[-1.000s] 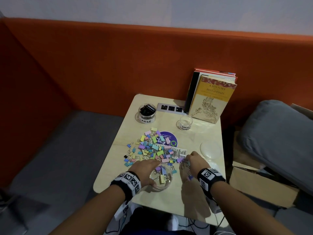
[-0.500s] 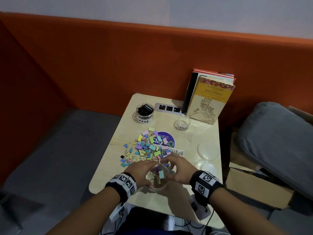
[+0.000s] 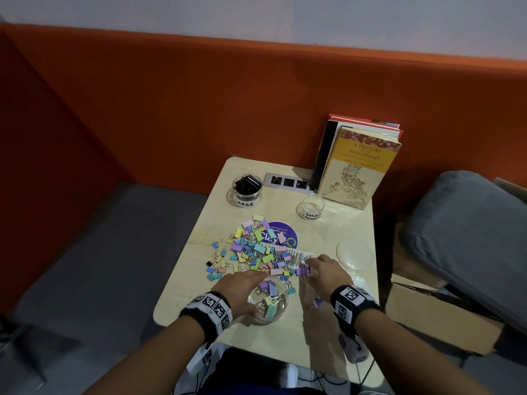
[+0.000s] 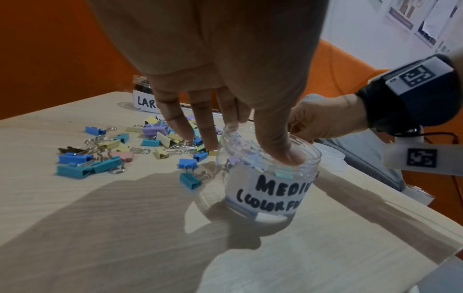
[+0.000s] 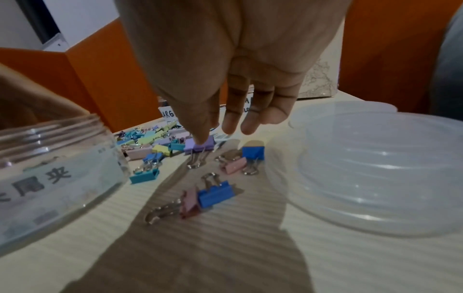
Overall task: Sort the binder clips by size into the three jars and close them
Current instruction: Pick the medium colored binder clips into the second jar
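Left hand (image 3: pixel 242 289) gripping rim of medium jar (image 4: pixel 268 178), thumb inside. Right hand (image 3: pixel 325 270) pinching purple clip (image 5: pixel 199 145) at edge of clip pile (image 3: pixel 251 249).

Small jar (image 3: pixel 313 207) label partly unreadable

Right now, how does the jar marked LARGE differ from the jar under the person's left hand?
The LARGE jar holds black clips; the MEDIUM jar holds pastel ones. The LARGE jar stands untouched at the table's far edge; the MEDIUM jar sits near the person, with the left hand holding its rim, thumb inside. The MEDIUM jar looks wider. Both are clear, hand-labelled and lidless.
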Action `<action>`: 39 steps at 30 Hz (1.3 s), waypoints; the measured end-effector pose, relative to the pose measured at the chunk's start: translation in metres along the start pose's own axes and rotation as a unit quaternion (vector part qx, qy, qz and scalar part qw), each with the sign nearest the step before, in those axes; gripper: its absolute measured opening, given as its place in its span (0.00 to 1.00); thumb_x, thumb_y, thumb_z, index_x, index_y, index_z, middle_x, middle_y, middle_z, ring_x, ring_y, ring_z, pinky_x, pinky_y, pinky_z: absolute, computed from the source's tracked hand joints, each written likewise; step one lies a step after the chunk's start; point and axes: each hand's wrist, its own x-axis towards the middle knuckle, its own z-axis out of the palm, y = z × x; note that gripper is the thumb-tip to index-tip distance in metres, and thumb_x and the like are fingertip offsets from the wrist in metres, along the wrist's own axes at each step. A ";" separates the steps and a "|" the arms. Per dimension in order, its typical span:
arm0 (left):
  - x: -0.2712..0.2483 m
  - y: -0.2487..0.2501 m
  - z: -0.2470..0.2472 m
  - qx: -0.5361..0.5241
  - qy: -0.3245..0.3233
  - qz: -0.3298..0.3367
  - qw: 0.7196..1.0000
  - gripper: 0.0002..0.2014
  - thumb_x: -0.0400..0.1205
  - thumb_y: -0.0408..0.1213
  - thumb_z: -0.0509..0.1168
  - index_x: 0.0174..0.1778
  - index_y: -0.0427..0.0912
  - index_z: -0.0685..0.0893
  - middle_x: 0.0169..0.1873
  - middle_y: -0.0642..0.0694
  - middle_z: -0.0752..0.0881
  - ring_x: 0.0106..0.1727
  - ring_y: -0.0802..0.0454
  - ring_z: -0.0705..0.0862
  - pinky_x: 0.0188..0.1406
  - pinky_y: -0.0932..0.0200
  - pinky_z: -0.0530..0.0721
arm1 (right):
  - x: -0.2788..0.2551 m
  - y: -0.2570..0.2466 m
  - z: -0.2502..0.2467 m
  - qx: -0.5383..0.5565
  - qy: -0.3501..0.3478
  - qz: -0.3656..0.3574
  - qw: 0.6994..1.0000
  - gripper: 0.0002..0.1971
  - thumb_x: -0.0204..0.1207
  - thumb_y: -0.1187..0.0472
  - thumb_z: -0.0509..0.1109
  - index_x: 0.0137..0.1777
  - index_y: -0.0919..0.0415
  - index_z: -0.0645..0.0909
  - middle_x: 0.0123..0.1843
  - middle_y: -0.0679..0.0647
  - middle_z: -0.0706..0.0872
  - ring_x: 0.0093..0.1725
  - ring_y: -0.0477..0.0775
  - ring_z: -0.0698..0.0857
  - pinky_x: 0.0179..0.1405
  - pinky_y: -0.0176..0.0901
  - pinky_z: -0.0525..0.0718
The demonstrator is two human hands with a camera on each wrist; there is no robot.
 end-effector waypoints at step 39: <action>-0.002 0.002 0.004 -0.055 0.014 -0.002 0.998 0.46 0.72 0.46 0.80 0.83 0.56 0.63 0.80 0.53 0.70 0.77 0.49 0.72 0.75 0.56 0.72 | -0.029 -0.056 -0.004 0.125 -0.140 -0.122 0.975 0.41 0.65 0.46 0.81 0.78 0.50 0.68 0.71 0.51 0.73 0.68 0.53 0.77 0.70 0.49 0.77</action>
